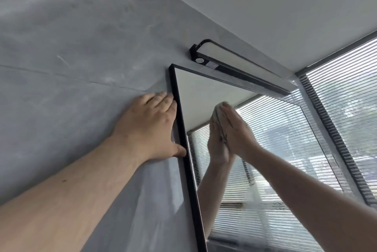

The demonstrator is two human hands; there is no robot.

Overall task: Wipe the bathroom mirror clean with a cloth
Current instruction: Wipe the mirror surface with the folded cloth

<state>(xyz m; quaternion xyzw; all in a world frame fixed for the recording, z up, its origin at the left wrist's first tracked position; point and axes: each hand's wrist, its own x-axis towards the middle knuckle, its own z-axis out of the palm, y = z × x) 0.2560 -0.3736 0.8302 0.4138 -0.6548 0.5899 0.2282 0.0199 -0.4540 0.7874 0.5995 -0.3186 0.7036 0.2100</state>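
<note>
Left hand (151, 127) centre-left: fingers straight, flat on grey wall (61, 68), thumb touching black frame (183, 139). Bracing for high reach, likely. Right hand (236, 129) mid-frame: fingers straight, pressing cloth (218, 108) against mirror (204, 92) upper glass. Flat palm spreads pressure.

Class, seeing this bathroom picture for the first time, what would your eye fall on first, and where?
The black-framed rectangular mirror on the grey wall draws the eye, with the right hand pressing a pale cloth flat against its upper glass. The left hand lies flat on the wall against the frame's left edge, and a black bar lamp sits just above the mirror.
</note>
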